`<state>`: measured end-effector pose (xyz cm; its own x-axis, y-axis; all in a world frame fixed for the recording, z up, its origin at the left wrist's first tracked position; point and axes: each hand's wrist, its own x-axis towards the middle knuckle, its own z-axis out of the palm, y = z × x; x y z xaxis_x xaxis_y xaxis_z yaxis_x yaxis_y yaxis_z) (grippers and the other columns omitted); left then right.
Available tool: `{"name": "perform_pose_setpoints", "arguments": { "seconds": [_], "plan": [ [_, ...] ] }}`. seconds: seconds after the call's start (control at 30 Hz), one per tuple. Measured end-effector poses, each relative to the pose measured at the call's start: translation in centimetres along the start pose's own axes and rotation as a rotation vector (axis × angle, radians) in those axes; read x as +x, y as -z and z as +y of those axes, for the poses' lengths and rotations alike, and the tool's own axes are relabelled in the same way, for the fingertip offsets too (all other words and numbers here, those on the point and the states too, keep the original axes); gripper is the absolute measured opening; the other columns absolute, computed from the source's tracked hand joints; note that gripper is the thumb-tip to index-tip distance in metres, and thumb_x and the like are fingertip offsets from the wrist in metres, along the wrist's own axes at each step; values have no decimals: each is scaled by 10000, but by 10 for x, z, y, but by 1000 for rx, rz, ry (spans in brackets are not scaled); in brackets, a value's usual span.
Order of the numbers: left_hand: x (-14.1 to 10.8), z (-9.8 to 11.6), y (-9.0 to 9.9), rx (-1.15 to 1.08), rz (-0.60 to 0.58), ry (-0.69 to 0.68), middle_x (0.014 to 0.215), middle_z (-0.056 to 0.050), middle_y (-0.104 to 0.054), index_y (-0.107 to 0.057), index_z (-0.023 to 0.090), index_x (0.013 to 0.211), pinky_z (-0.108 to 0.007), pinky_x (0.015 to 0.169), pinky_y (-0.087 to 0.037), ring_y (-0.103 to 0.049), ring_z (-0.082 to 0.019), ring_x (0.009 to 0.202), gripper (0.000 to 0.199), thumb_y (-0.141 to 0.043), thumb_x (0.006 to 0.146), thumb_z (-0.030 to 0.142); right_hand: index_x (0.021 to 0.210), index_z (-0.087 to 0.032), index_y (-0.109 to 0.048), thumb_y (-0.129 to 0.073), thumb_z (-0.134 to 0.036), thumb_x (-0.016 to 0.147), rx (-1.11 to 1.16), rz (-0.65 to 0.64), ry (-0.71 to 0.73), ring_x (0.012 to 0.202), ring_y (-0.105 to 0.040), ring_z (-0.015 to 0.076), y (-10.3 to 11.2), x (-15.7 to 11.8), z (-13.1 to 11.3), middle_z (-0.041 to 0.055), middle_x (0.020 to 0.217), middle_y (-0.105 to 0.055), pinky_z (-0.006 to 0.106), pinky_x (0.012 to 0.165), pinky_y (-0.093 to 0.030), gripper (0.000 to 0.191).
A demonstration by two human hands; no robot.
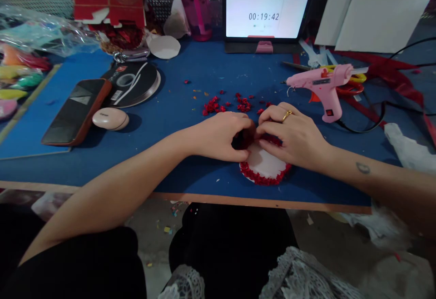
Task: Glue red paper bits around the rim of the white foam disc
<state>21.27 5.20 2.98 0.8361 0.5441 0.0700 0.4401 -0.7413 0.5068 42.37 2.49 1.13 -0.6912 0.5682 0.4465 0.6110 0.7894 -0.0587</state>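
Observation:
A white disc with a ruffled red border lies near the front edge of the blue table. My left hand curls over its upper left rim, thumb on the white surface. From the right, my right hand, with a ring on one finger, bends over the upper rim. The fingertips of both hands come together there, and whatever is between them is too hidden to make out. Small crumpled red pieces lie in loose heaps just beyond the hands.
A pink glue gun and its cable lie at the right, near red ribbon. At the left are a phone, a pale rounded case and a ribbon spool. A tablet stands at the back.

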Motion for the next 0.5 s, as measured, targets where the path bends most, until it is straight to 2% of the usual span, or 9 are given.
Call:
{"name": "perform_pose_setpoints", "arguments": {
  "seconds": [0.27, 0.5],
  "plan": [
    [0, 1, 1, -9, -25, 21, 840, -33, -615, -612, 146, 834, -255, 668, -425, -557, -153, 743, 166, -628, 700, 243, 819, -184, -683, -537, -182, 901, 33, -5, 56, 853, -539, 207, -2, 1, 6, 72, 925, -639, 351, 770, -470, 167],
    [0, 1, 1, -23, -32, 11, 869, -37, -614, -616, 138, 857, -258, 695, -440, -564, -155, 772, 185, -627, 694, 226, 802, -174, -691, -542, -174, 912, -56, 49, 148, 808, -511, 192, -1, 2, 7, 70, 895, -643, 306, 728, -475, 185]
  ]
}}
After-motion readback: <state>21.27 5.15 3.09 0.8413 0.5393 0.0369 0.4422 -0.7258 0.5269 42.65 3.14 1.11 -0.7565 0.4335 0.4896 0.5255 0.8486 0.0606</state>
